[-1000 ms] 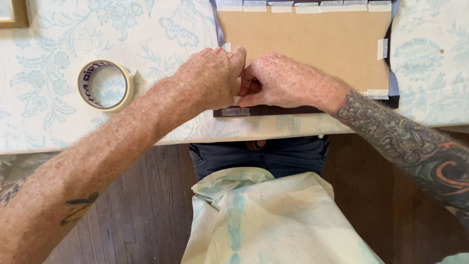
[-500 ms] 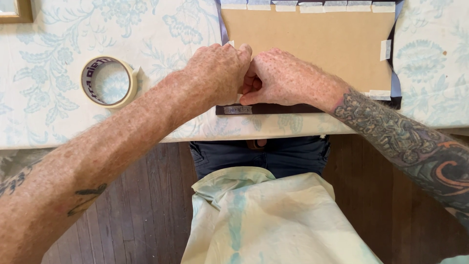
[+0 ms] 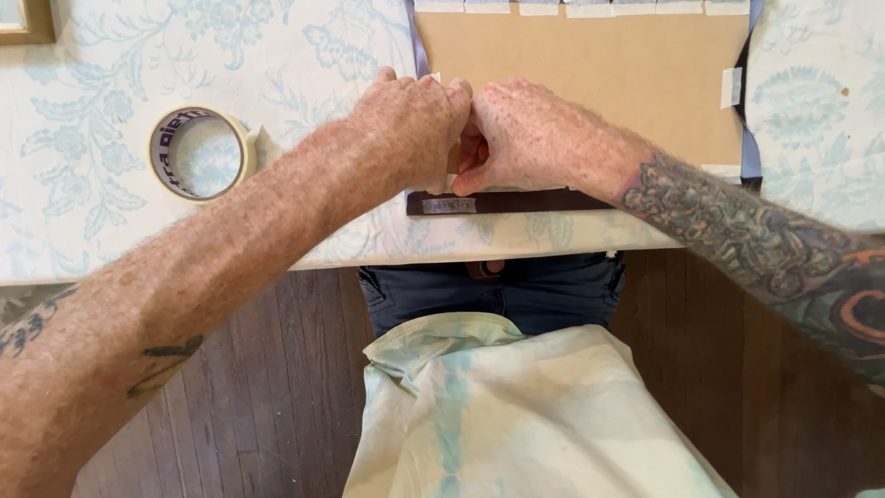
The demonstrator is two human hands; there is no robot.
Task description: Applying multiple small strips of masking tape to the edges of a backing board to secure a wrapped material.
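My left hand (image 3: 410, 129) and my right hand (image 3: 535, 138) meet knuckle to knuckle over the near left corner of a brown backing board (image 3: 590, 74). The board lies in a dark picture frame (image 3: 516, 201) placed face down. Both hands have curled fingers that pinch a short pale strip of masking tape (image 3: 451, 172) between them, just above the frame's near rail. Much of the strip is hidden by my fingers. Several tape pieces (image 3: 590, 7) line the board's far edge, and another tape piece (image 3: 733, 88) sits on its right edge.
A roll of masking tape (image 3: 198, 152) lies on the pale floral tablecloth (image 3: 92, 231), left of my left forearm. A corner of a gold frame (image 3: 23, 18) shows at the top left. The table's near edge runs above my lap, with dark wooden floor below.
Both hands stay pressed together at the same corner of the frame. They have drawn a little closer, with only small finger movement.
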